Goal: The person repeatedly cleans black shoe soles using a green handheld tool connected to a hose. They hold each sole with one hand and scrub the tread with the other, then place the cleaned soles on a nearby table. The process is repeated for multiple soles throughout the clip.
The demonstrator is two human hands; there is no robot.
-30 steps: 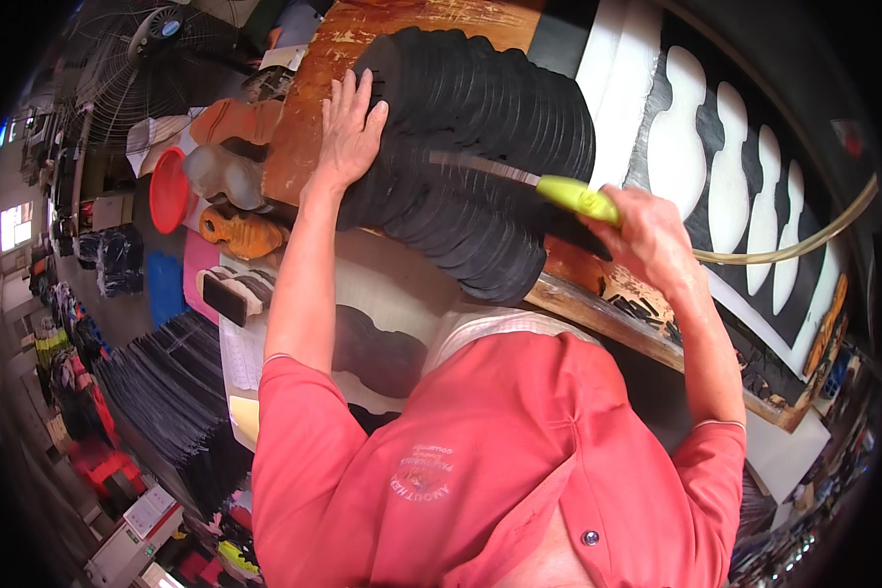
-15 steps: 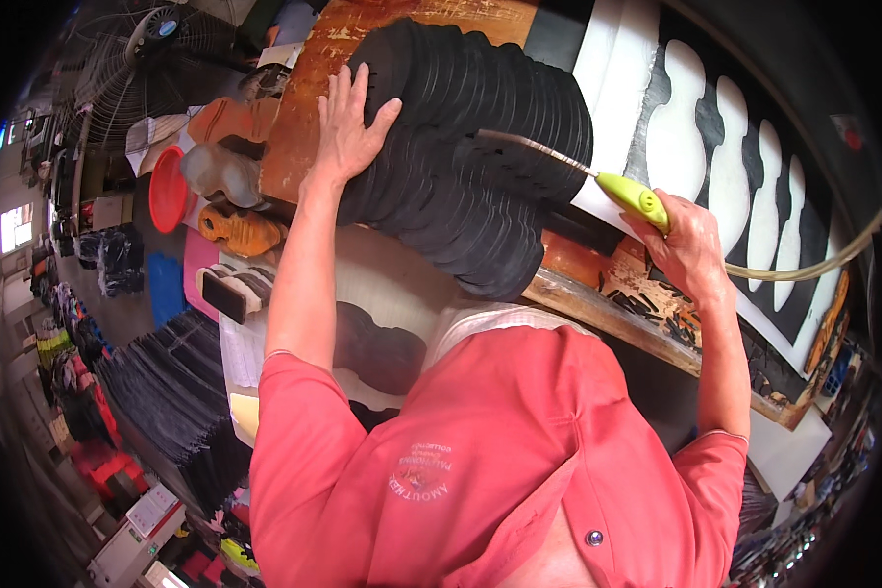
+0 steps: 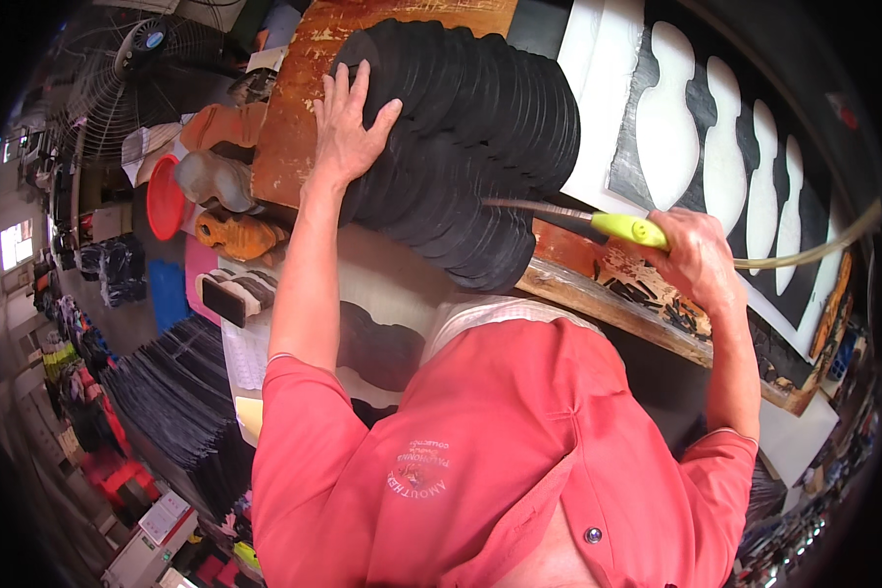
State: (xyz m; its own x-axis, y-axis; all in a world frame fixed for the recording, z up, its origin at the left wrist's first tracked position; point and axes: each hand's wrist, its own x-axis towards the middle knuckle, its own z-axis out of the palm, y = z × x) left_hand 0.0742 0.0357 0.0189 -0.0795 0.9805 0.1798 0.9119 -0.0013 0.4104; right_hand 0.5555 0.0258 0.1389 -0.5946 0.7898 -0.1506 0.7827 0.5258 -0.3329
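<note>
A long row of black, sole-shaped sheets leans in overlapping layers on the work table. My left hand lies against the left end of this stack, its fingers spread and gripping nothing. My right hand is wrapped around a brush-like tool with a lime-green handle and a long, thin front part. The tool's tip reaches over the near part of the stack; whether it touches the sheets I cannot tell. A pale hose runs off to the right from behind my right hand.
White boards with pale sole shapes lie to the right. A wooden edge with black scraps borders the near side. Left of the table are a red bowl, orange and grey shaped pieces, a phone-like black block and a fan.
My right hand has swung the green-handled brush nearer to me, its tip going from the stack's upper row to its near part. My left hand stays on the stack's left end.
</note>
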